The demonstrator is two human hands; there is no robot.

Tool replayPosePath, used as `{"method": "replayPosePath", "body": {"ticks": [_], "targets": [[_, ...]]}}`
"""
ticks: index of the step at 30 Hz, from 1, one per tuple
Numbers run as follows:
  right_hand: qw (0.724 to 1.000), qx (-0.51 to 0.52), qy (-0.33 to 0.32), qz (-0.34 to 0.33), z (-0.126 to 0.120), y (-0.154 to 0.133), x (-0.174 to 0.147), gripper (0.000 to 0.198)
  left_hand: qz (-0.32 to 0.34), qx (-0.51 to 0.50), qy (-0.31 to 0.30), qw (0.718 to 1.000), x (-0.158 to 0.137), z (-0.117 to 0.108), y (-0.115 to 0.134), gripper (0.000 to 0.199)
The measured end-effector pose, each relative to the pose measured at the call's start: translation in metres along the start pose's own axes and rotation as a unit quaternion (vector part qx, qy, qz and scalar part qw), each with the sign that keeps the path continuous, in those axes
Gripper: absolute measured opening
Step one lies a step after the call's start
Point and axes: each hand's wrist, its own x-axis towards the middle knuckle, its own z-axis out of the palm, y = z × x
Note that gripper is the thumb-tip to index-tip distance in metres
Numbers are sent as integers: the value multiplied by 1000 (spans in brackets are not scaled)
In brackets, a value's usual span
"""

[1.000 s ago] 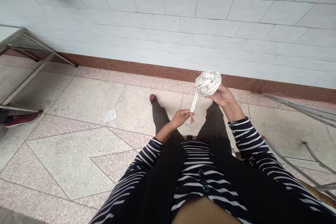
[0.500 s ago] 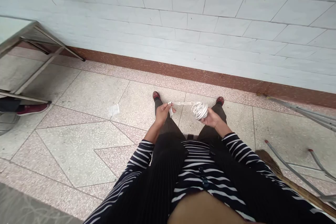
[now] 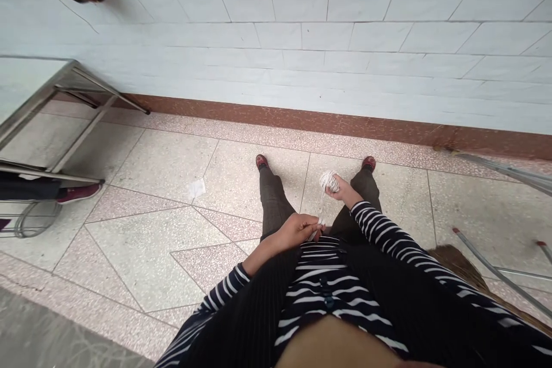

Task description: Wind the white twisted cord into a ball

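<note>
A ball of white cord (image 3: 329, 181) with dark flecks rests in my right hand (image 3: 342, 190), whose fingers curl round its lower right side. From the ball a short length of the cord (image 3: 321, 207) runs down toward my body. My left hand (image 3: 302, 230) pinches that cord close to my waist, in front of the striped shirt. Parts of the left fingertips and of the cord between them are hard to make out.
At the left stands a metal-framed table (image 3: 38, 98), with another person's shoe (image 3: 80, 192) and a wire basket (image 3: 37, 219) beneath it. A white scrap (image 3: 197, 188) lies on the floor. Metal stool legs (image 3: 495, 270) and a broom (image 3: 457, 259) are at right. A tiled wall (image 3: 302, 63) stands ahead.
My left hand has moved right and in toward my waist, still pinching the cord. The stretch of cord to the ball turned from sideways to nearly front-to-back. The ball shows a different side.
</note>
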Motion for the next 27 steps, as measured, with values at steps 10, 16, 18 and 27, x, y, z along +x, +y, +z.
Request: {"method": "replayPosePath", "body": {"ticks": [10, 16, 18, 27], "targets": [[992, 48, 4, -120, 52, -90, -3, 31, -80, -108, 97, 986, 33, 6, -46, 49], [997, -63, -29, -38, 24, -11, -46, 27, -152, -125, 116, 974, 68, 4, -98, 45], [993, -103, -47, -28, 14, 12, -68, 19, -167, -115, 118, 972, 76, 4, -108, 43], [937, -208, -227, -166, 49, -24, -194, 19, -181, -62, 37, 981, 66, 33, -120, 35]]}}
